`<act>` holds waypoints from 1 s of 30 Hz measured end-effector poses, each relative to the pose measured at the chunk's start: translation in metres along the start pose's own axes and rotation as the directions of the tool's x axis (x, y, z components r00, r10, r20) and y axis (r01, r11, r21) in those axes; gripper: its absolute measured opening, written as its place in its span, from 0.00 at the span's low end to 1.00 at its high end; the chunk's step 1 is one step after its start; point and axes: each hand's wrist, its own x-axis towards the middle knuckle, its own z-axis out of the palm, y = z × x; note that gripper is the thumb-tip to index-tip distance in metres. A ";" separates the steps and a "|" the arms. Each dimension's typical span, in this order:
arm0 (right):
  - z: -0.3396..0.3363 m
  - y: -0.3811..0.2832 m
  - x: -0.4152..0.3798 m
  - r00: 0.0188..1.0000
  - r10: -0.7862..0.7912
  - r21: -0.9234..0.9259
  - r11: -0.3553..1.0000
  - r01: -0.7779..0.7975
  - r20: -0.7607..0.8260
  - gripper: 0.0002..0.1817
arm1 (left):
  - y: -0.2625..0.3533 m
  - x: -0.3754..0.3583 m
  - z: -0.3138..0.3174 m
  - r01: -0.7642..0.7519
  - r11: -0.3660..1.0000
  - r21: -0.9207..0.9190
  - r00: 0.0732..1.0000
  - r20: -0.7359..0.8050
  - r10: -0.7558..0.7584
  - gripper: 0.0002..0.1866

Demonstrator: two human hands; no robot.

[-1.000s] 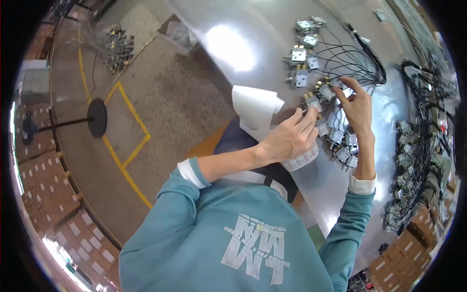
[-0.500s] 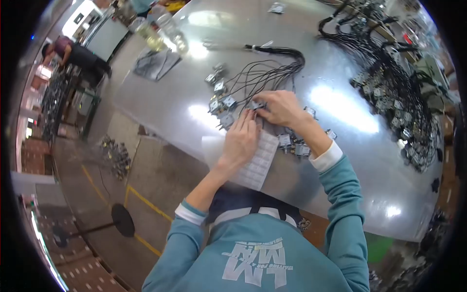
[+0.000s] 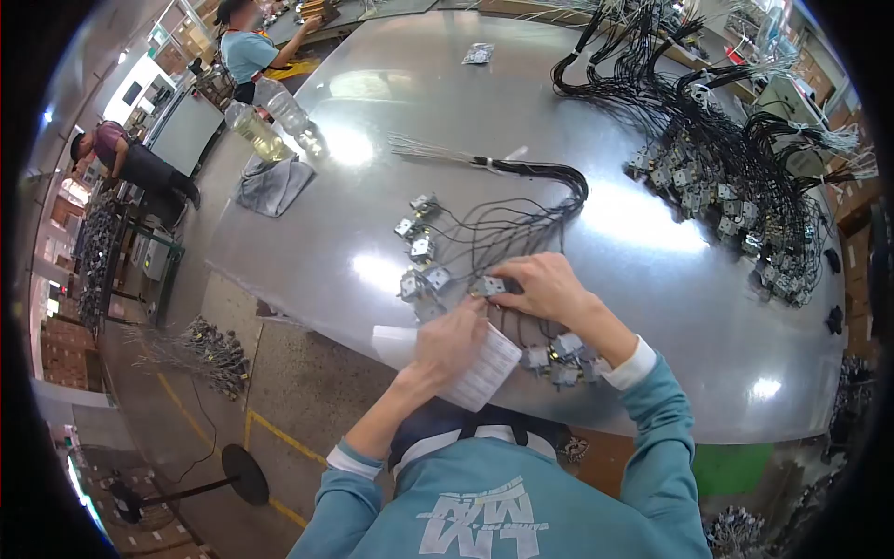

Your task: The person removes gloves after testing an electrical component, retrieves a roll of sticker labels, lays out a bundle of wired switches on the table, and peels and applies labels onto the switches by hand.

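My right hand point(image 3: 545, 287) pinches a small silver metal component point(image 3: 486, 286) that has a black wire on it; its exact kind is not clear. My left hand point(image 3: 451, 343) is just below, its fingertips close to the component, and motion smears its fingers. Beneath the left hand lies a white sheet of labels point(image 3: 484, 373), partly hidden by it. A bundle of black wires point(image 3: 563, 177) curves across the metal table behind the hands. More wired components point(image 3: 421, 247) lie to the left of the bundle, and another group point(image 3: 562, 359) sits below my right wrist.
A large heap of wired components point(image 3: 726, 200) covers the table's right side. Two plastic bottles point(image 3: 256, 135) and a grey cloth point(image 3: 273, 184) are at the left edge. A small plastic bag point(image 3: 479, 53) lies far back. Two other people work at the left, one by the table's far corner.
The view has tilted up, so the table appears lower and more of the far end shows. My left hand has drawn back slightly from the component, which stays in my right fingers.
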 end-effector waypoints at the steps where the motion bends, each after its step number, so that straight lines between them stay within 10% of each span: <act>1: -0.006 0.001 -0.004 1.000 0.000 0.001 1.000 0.000 -0.001 0.20 | 0.004 0.006 -0.004 -0.061 0.997 -0.056 0.998 -0.008 0.061 0.11; 5: -0.014 -0.050 0.001 0.998 0.048 -0.067 0.997 -0.045 0.040 0.18 | -0.007 0.010 -0.044 0.057 0.987 -0.153 0.993 0.110 -0.040 0.11; 7: -0.002 -0.075 0.000 0.970 0.162 -0.093 0.979 -0.181 -0.182 0.17 | -0.028 0.008 -0.059 0.070 0.976 -0.208 0.986 0.161 -0.036 0.10; 11: -0.013 -0.109 -0.011 0.896 0.385 0.527 0.821 -0.222 -0.222 0.22 | -0.032 0.027 -0.086 0.222 0.857 -0.465 0.960 0.256 -0.109 0.08; 22: 0.051 -0.130 -0.028 0.829 0.535 0.716 0.642 -0.275 -0.162 0.19 | -0.041 0.014 -0.077 0.456 0.456 -0.764 0.885 0.337 -0.321 0.16; 30: 0.042 -0.140 -0.043 0.796 0.606 0.672 0.585 -0.455 0.012 0.12 | -0.048 -0.004 -0.082 0.471 0.660 -0.585 0.878 0.386 -0.284 0.18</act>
